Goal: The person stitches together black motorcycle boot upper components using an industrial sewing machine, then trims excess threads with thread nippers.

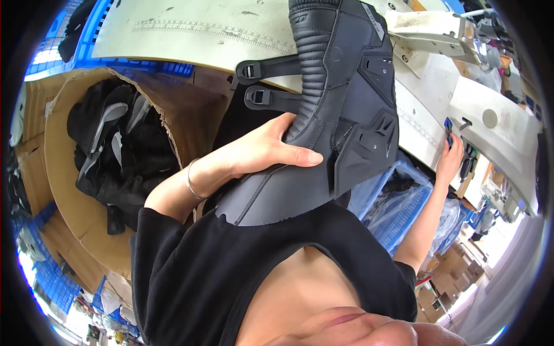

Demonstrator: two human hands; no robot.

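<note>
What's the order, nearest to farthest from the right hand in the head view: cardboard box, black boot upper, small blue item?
1. Small blue item: at the fingertips of the right hand.
2. Black boot upper: mid-picture, in the left hand.
3. Cardboard box: far left, beyond the left hand.

Wkshp: sewing mach. (508,138), boot upper (349,109)

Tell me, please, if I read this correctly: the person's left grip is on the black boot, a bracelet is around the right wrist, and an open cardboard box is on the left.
Not quite: the bracelet is around the left wrist, not the right, as the head view shows. The left grip is indeed on the black boot, and the open cardboard box is on the left.
</note>
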